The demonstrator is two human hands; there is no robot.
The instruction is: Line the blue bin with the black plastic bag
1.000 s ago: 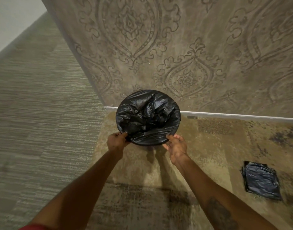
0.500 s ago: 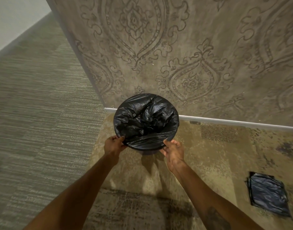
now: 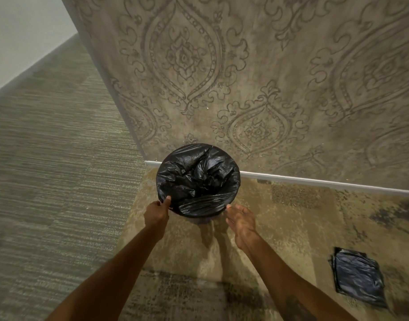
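Note:
A round bin stands on the carpet against the wall. The black plastic bag [image 3: 198, 179] covers its mouth and is folded down over the rim, so the bin's blue body is almost wholly hidden. Crumpled plastic fills the inside. My left hand [image 3: 156, 213] pinches the bag's folded edge at the near left of the rim. My right hand [image 3: 241, 220] hovers just off the near right of the rim, fingers spread and holding nothing.
A folded stack of black bags [image 3: 358, 278] lies on the carpet at the lower right. A patterned wall [image 3: 268, 77] with a white baseboard [image 3: 314, 181] rises right behind the bin. Striped grey carpet [image 3: 48, 181] stretches away to the left.
My right hand has let go of the bag's edge and pulled back slightly with its fingers spread. My left hand stays on the rim. The view has shifted a little.

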